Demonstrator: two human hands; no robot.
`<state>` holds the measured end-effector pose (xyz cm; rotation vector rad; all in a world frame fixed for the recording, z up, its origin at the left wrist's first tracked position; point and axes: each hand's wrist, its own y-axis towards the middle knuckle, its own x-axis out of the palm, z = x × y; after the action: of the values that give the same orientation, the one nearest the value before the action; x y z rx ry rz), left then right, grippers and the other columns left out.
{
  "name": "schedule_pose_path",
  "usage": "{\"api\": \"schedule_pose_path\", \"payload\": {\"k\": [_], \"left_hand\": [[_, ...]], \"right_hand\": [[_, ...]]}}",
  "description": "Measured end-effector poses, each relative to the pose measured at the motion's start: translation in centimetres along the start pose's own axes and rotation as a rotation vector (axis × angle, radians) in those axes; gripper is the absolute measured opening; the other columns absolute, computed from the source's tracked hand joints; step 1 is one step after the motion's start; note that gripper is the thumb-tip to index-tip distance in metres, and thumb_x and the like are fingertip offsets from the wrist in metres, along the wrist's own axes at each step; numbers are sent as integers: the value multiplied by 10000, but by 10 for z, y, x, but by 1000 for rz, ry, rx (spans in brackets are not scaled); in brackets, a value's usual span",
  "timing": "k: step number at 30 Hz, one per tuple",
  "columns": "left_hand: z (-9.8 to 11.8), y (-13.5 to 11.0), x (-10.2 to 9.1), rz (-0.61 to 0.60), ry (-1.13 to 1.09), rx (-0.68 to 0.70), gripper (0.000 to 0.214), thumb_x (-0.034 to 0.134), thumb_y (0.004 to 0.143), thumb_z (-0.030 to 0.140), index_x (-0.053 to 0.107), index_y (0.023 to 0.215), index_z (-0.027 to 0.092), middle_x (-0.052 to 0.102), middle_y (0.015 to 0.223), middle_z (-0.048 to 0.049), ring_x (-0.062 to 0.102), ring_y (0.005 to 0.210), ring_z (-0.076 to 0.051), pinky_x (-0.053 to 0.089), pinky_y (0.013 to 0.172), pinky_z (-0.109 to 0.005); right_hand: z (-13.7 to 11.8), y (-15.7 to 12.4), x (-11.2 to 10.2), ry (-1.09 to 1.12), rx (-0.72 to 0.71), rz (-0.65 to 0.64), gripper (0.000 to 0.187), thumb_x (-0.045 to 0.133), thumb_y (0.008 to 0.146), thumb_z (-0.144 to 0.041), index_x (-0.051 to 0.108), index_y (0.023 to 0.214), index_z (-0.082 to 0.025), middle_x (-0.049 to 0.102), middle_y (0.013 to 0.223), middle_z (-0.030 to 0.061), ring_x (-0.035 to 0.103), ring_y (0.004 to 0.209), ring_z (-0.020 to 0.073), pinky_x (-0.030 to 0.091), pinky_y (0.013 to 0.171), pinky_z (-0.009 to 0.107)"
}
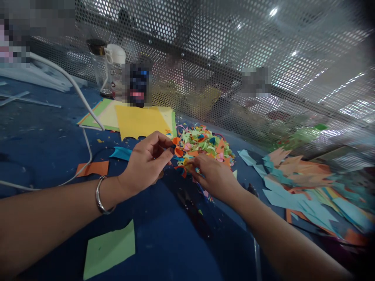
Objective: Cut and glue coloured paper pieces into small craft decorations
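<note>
A heap of small curled paper cuttings (208, 142) in green, orange, pink and blue lies on the dark blue table. At its left edge, my left hand (149, 160), with a silver bangle on the wrist, is closed in a pinch. An orange paper piece (178, 151) shows right at those fingertips. My right hand (215, 175) reaches over the near side of the heap, its fingers bent and closed among the cuttings; what they grip is hidden. Below the hands lies a dark, blurred tool (195, 214), perhaps scissors or pliers.
Yellow sheet (143, 121) lies on other coloured sheets at the back. A green paper piece (111, 249) is in front, an orange scrap (93, 168) at left. White cable (73, 84) loops down left. Bottles (117, 74) stand by the perforated metal screen (211, 50). Paper offcuts (301, 203) pile right.
</note>
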<state>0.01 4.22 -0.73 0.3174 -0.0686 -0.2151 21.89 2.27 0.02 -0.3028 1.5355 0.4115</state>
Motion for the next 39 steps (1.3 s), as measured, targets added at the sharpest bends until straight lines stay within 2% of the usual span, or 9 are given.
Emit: {"api": "schedule_pose_path", "payload": {"k": [5,8,14,16,19,23,26,32,39], "left_hand": [[-1,1,-1,1,26,17,97,648,836,219,569,876,181,617,725,7,570,565,-83,460,512,-211],[-2,4,-1,10,23,56,97,654,828,212,571,859,176,607,711,16,571,557,-75,470,518,-201],[-2,8,0,21,3,78,103,666,817,204,570,842,176,614,723,16,582,549,-73,488,519,-201],[-1,8,-1,23,18,86,94,660,818,197,570,836,176,610,718,17,574,545,-72,484,515,-201],[0,6,-1,16,51,88,91,655,822,203,576,859,173,608,708,17,573,552,-77,474,515,-204],[0,5,-2,11,77,73,85,644,824,202,578,870,175,617,739,10,574,564,-80,472,524,-212],[-1,5,-1,14,82,48,83,638,819,197,577,873,178,616,762,8,562,554,-77,464,512,-214],[1,3,0,-2,75,37,72,621,821,186,570,870,173,606,747,7,554,548,-75,456,504,-212],[-1,7,-1,25,32,109,81,642,811,167,570,845,181,613,748,12,577,554,-75,482,516,-204]], "right_hand": [[7,4,6,1,6,67,200,443,966,-265,625,908,-207,660,842,55,627,753,194,412,621,290],[14,1,3,36,38,134,194,460,947,-255,626,862,-203,667,843,50,628,750,181,407,619,278],[15,-6,-6,48,112,277,177,500,927,-274,651,981,-197,703,967,70,639,723,175,442,645,297],[7,-6,-6,62,65,258,218,479,952,-309,652,1006,-188,697,972,83,644,741,180,452,665,307],[-8,-2,-1,79,-4,118,243,522,938,-344,654,1048,-173,688,964,95,657,815,213,455,680,320],[-14,9,-1,205,26,-25,219,595,879,-271,652,1073,-185,692,953,69,641,737,178,435,635,291],[-6,15,-7,352,65,18,179,574,860,-209,652,1020,-187,687,874,35,611,678,143,433,628,269],[10,18,-9,366,106,63,138,558,832,-181,656,928,-195,686,853,20,579,624,129,425,612,267],[3,9,-14,339,11,105,113,533,885,-206,635,845,-181,643,787,26,570,645,132,426,597,247]]}}
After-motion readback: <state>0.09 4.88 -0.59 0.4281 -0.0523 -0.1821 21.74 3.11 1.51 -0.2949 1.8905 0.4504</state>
